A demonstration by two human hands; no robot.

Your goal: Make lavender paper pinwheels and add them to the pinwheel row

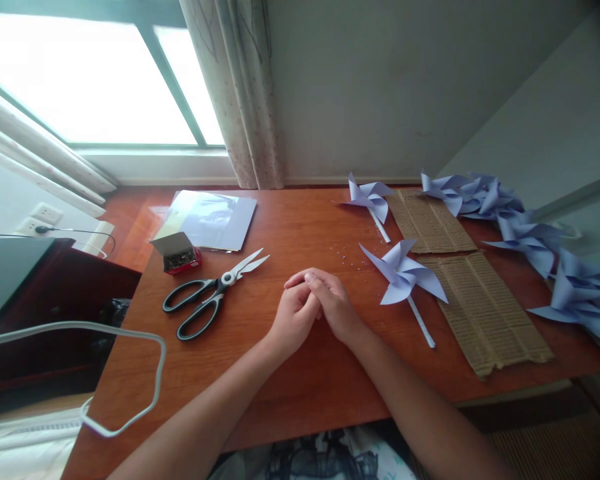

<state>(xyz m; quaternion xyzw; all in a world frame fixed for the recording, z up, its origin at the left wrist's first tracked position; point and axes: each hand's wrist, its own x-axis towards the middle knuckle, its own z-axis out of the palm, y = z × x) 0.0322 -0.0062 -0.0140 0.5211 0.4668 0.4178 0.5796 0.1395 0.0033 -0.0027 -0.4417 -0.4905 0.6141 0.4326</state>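
My left hand (293,319) and my right hand (336,305) are clasped together over the middle of the wooden table. Their fingers are folded round each other, and no object shows between them. Just to the right lies a paper pinwheel (403,272) with a white paper stick. Left of my hands is a pair of scissors (223,283), its black handles towards me and its blades parted. A second pinwheel (370,197) lies farther back on the right.
Two pieces of corrugated cardboard (485,307) lie on the right, with several more pinwheels (495,197) beyond and beside them. At the back left are a small open red box (183,259) of dark bits and a stack of sheets (210,220). A white cable (163,360) crosses the left edge.
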